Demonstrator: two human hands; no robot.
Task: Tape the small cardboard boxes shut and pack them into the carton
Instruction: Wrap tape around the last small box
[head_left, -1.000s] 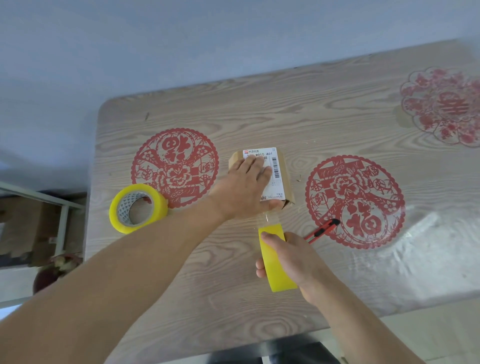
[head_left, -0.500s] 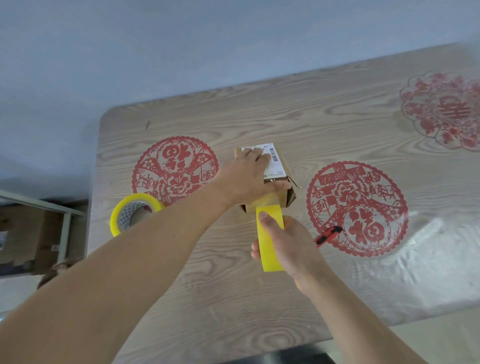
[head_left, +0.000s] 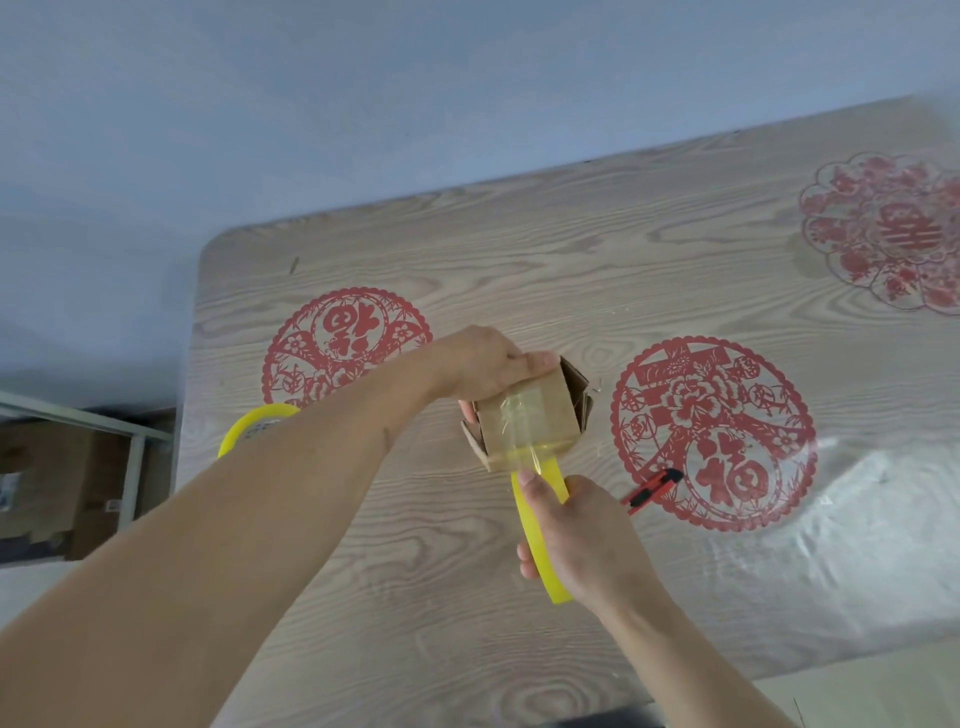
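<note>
I had the small cardboard box (head_left: 524, 415) tipped up off the tabletop (head_left: 571, 249), roughly mid-width and a little toward the near edge. My left hand (head_left: 483, 366) gripped it from the far side, fingers curled over the top edge and thumb wrapped round the left corner. My right hand (head_left: 576, 530) was clamped on the yellow tape roll (head_left: 540, 540) just below the box, forefinger laid along the band, with clear tape (head_left: 522, 415) running from the roll up across the facing panel.

I judged the box light and hollow: thin brown corrugated board, matte and grippy, but easy to dent. The flaps at its right end stood open and ragged, so holding by the solid edges and corners seemed safest, not the flaps. The tape looked glossy, wrinkled and sticky, likely to fold onto itself if slack. The roll was a stiff ring, easy to hold by its rim.

A second yellow roll (head_left: 254, 428) lay toward the left edge, partly hidden by my forearm. A red-handled cutter (head_left: 652, 491) lay right of my right hand. Red papercut decals (head_left: 711, 431) lay under a shiny clear film. No carton showed on the tabletop.
</note>
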